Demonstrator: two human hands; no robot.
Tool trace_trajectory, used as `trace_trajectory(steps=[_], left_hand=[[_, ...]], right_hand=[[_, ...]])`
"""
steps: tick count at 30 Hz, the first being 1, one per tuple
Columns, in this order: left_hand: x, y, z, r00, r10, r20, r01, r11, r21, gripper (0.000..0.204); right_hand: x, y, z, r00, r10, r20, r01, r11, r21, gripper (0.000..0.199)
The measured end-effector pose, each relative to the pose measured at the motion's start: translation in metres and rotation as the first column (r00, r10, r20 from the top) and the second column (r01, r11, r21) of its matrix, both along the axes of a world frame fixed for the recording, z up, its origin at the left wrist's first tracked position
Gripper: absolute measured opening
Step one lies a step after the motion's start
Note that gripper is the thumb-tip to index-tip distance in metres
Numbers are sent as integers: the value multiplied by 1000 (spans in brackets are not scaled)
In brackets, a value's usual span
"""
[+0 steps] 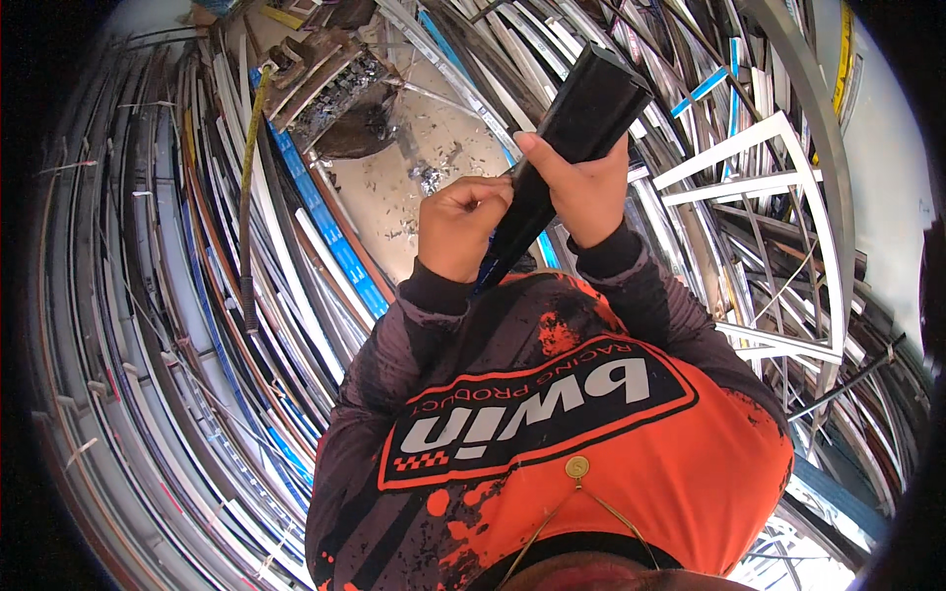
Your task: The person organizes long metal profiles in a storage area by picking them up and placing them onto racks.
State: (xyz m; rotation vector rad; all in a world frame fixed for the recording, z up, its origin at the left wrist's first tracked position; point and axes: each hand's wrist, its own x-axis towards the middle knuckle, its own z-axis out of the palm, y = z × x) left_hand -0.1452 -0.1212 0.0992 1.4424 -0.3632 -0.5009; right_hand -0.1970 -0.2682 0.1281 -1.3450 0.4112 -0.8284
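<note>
Diagonally forward-right, the black profile [583, 120]

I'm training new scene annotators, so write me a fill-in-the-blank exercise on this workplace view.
The right grip holds the long bar, which is coloured ____. The left grip, at the same bar, sits ____ in the picture than the right one. The white frame is on the picture's ____ side. The gold-coloured pendant has a ____ outline.

Missing words: black; lower; right; round.
</note>
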Motion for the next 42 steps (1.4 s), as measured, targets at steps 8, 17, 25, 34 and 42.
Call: trace_trajectory(steps=[8,17,25,34,42], left_hand=[[1,-12,4,998,20,67,-29,991,133,11],[15,-6,10,922,-151,358,69,970,232,12],[19,-5,7,913,-171,369,95,972,216,10],[13,-8,-13,969,-67,239,48,995,84,12],[4,-15,-25,968,-16,249,18,1000,-4,14]], right_hand=[[2,-3,-2,997,-57,-54,57,998,-4,50],[8,-12,-12,996,-73,-54,69,996,-63,50],[8,-13,-11,998,-37,-53,35,998,-43,52],[12,-20,-15,996,-1,-84,-1,1000,-25,48],[16,-22,-26,999,15,-33,-15,1000,25,46]])
